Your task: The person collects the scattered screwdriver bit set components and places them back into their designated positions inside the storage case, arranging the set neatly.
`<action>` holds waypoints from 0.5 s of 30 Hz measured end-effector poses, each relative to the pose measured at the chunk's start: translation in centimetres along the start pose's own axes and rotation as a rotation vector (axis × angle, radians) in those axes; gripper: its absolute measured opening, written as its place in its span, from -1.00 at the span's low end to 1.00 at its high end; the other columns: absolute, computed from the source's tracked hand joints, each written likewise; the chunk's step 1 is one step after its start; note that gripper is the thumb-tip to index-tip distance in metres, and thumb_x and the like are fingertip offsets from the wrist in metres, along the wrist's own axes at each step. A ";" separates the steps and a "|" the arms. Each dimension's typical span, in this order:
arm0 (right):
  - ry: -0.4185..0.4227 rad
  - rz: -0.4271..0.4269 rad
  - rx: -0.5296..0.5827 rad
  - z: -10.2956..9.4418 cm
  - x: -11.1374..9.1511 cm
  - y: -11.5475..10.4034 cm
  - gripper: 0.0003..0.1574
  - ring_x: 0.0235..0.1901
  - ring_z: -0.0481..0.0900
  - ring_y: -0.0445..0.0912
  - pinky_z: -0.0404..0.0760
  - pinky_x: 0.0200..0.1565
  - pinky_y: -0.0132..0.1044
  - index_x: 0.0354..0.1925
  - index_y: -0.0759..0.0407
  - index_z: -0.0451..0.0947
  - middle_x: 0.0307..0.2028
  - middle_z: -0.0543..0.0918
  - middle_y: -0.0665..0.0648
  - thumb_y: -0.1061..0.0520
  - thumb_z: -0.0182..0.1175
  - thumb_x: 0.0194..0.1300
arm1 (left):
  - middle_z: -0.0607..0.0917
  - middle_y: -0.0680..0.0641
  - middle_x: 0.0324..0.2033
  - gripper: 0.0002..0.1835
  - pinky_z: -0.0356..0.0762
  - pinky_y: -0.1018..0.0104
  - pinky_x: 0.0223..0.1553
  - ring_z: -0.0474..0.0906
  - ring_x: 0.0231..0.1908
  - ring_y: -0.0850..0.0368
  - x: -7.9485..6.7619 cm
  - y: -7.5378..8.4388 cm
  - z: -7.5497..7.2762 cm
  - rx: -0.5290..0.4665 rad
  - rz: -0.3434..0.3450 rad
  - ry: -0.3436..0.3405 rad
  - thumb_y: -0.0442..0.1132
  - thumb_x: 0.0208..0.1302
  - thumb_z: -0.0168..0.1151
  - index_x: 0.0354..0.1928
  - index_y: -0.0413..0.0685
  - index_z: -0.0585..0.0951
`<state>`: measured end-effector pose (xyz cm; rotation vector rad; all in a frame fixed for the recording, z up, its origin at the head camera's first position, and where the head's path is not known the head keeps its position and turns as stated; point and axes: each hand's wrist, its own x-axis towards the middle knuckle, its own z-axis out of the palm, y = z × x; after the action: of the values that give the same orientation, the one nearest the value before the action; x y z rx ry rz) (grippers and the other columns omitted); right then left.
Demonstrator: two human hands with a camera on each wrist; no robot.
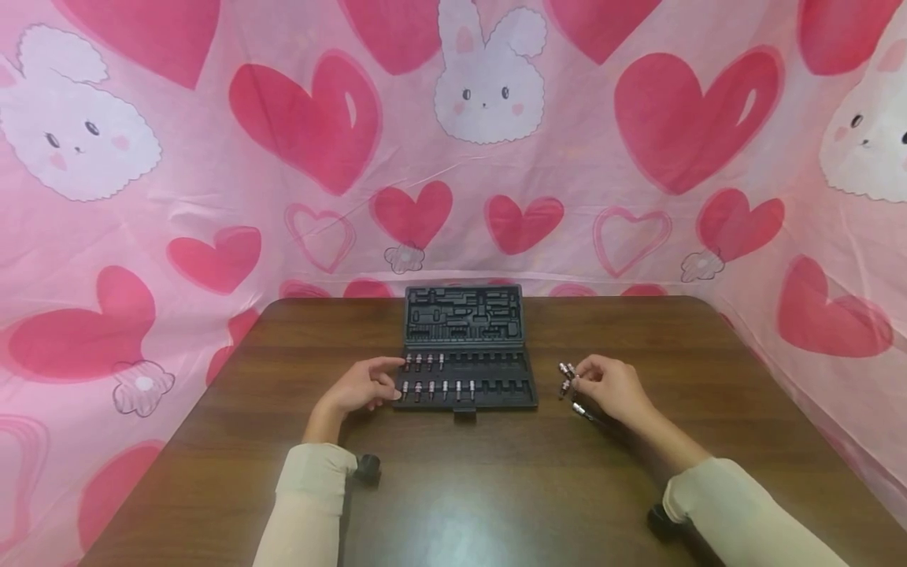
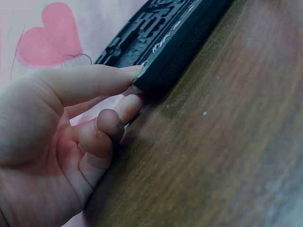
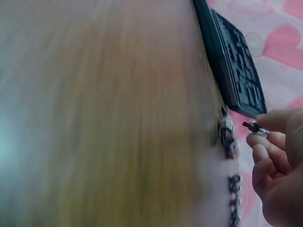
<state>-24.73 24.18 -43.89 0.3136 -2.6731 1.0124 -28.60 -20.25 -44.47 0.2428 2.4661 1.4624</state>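
A black molded case (image 1: 464,399) lies unfolded on the table, with silver bit sockets (image 1: 445,390) in two rows toward its left side. My left hand (image 1: 359,386) holds the case's left edge, the thumb at the front corner and the index finger farther back. In the left wrist view, the thumb (image 2: 104,82) lies over the corner. To the right of the case, my right hand (image 1: 611,386) pinches a bit socket (image 3: 258,128) with a dark tip between thumb and fingertips. Below that hand, loose bit sockets (image 1: 583,411) lie on the wood.
The case's lid (image 1: 464,315) stands tilted up at the back, its inside full of shaped recesses. Brown wood makes up the tabletop (image 1: 439,488). A pink cloth (image 1: 453,169) with hearts and rabbits hangs around the table's back and sides.
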 end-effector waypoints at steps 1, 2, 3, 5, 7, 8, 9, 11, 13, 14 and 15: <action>0.010 0.002 0.004 0.2 0.1 -0.2 -0.87 -0.50 0.57 -0.16 0.45 -0.39 -0.20 -0.43 0.11 0.61 -0.55 0.64 -0.07 0.23 0.41 0.06 | 0.68 -0.10 -0.44 -0.36 0.45 0.24 -0.59 0.43 -0.64 0.06 0.0 0.0 0.0 -0.001 0.004 -0.002 -0.35 0.08 0.39 0.27 -0.07 0.49; 0.018 0.003 0.008 0.4 0.2 -0.4 -0.86 -0.51 0.57 -0.16 0.45 -0.39 -0.19 -0.44 0.11 0.60 -0.55 0.65 -0.07 0.23 0.42 0.07 | 0.68 -0.10 -0.44 -0.36 0.45 0.24 -0.59 0.43 -0.65 0.06 0.0 0.0 0.0 -0.003 0.004 -0.002 -0.35 0.08 0.39 0.27 -0.07 0.49; 0.024 -0.001 0.009 0.6 0.4 -0.7 -0.86 -0.50 0.59 -0.17 0.43 -0.35 -0.18 -0.43 0.11 0.61 -0.55 0.66 -0.07 0.23 0.42 0.07 | 0.68 -0.11 -0.44 -0.36 0.45 0.25 -0.59 0.43 -0.65 0.06 0.0 0.0 0.0 -0.005 0.004 -0.001 -0.35 0.08 0.39 0.27 -0.06 0.49; 0.032 -0.006 0.009 1.1 0.6 -1.1 -0.86 -0.51 0.59 -0.18 0.43 -0.32 -0.16 -0.43 0.10 0.61 -0.55 0.67 -0.07 0.22 0.43 0.08 | 0.68 -0.11 -0.44 -0.36 0.44 0.25 -0.60 0.43 -0.65 0.07 0.0 0.0 0.0 -0.008 0.004 0.000 -0.35 0.08 0.40 0.27 -0.06 0.49; 0.035 -0.013 0.007 1.5 0.8 -1.5 -0.85 -0.52 0.60 -0.19 0.44 -0.33 -0.16 -0.43 0.09 0.60 -0.55 0.66 -0.08 0.20 0.43 0.08 | 0.68 -0.10 -0.45 -0.36 0.44 0.25 -0.60 0.42 -0.66 0.07 -0.1 0.0 0.0 -0.011 0.001 0.001 -0.35 0.08 0.40 0.27 -0.05 0.50; 0.036 -0.019 0.009 1.7 0.9 -1.7 -0.85 -0.52 0.59 -0.19 0.45 -0.33 -0.17 -0.43 0.09 0.61 -0.55 0.66 -0.08 0.20 0.43 0.09 | 0.68 -0.10 -0.45 -0.37 0.44 0.25 -0.60 0.42 -0.66 0.07 -0.1 0.0 0.1 -0.011 0.000 0.003 -0.35 0.07 0.40 0.26 -0.05 0.50; 0.035 -0.023 0.013 2.0 1.0 -1.9 -0.85 -0.53 0.59 -0.19 0.45 -0.34 -0.18 -0.43 0.08 0.61 -0.55 0.66 -0.08 0.20 0.43 0.09 | 0.68 -0.10 -0.45 -0.37 0.43 0.25 -0.59 0.42 -0.66 0.07 0.0 0.0 0.1 -0.009 0.002 0.003 -0.35 0.08 0.40 0.26 -0.05 0.50; 0.031 -0.026 0.025 2.4 1.1 -2.2 -0.85 -0.53 0.57 -0.19 0.50 -0.42 -0.21 -0.43 0.08 0.61 -0.55 0.65 -0.08 0.20 0.43 0.09 | 0.68 -0.10 -0.45 -0.37 0.43 0.23 -0.60 0.42 -0.66 0.06 0.0 0.0 0.1 -0.007 0.013 0.001 -0.36 0.08 0.39 0.26 -0.08 0.50; 0.023 -0.026 0.031 2.8 1.3 -2.6 -0.86 -0.53 0.57 -0.19 0.49 -0.42 -0.22 -0.43 0.08 0.61 -0.55 0.65 -0.08 0.19 0.43 0.09 | 0.67 -0.10 -0.46 -0.37 0.43 0.23 -0.60 0.42 -0.67 0.06 0.0 0.0 0.1 -0.005 0.023 0.001 -0.36 0.07 0.39 0.26 -0.09 0.50; 0.019 -0.024 0.031 3.0 1.4 -2.7 -0.86 -0.52 0.56 -0.19 0.49 -0.42 -0.22 -0.43 0.08 0.61 -0.54 0.65 -0.08 0.19 0.43 0.10 | 0.67 -0.10 -0.46 -0.37 0.43 0.23 -0.60 0.42 -0.67 0.06 0.0 -0.1 0.1 -0.004 0.026 0.001 -0.36 0.07 0.39 0.26 -0.10 0.50; 0.013 -0.021 0.031 3.1 1.5 -2.9 -0.86 -0.52 0.56 -0.18 0.49 -0.41 -0.22 -0.42 0.08 0.61 -0.54 0.65 -0.08 0.18 0.43 0.10 | 0.67 -0.10 -0.46 -0.37 0.43 0.23 -0.60 0.42 -0.67 0.06 0.0 -0.1 0.1 -0.005 0.029 0.001 -0.37 0.07 0.39 0.26 -0.11 0.50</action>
<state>-25.83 19.79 -43.90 0.3400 -2.6388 1.0472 -28.60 -20.23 -44.57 0.2778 2.4697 1.4801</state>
